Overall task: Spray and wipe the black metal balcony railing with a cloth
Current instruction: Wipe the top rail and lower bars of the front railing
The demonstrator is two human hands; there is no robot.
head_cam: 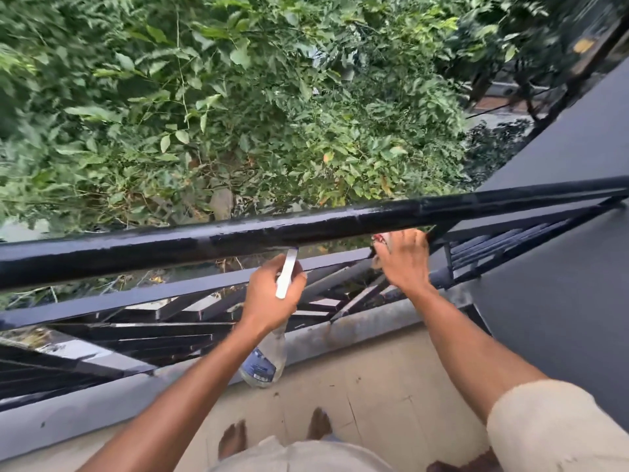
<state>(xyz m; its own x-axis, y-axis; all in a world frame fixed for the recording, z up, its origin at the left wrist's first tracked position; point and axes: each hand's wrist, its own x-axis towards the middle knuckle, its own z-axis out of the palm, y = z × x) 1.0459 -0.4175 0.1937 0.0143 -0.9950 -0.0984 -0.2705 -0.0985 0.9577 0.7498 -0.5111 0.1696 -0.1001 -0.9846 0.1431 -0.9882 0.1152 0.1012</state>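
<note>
A pale tiled balcony floor (391, 386) ends at a grey kerb (357, 330), with a dark wall (561, 301) at right and dense foliage (238, 114) beyond. The black railing (238, 238) crosses the view, glossy on top. Just under its top bar, the right hand (403, 258) grips what seems to be a cloth (381, 239), mostly hidden. The left hand (272, 294) clasps a clear spray bottle (267, 359) close beside it, nozzle near the bar.

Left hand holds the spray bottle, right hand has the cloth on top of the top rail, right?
No: the head view shows the right hand holding the cloth below the top rail, not on top. The left hand does hold the spray bottle.
</note>
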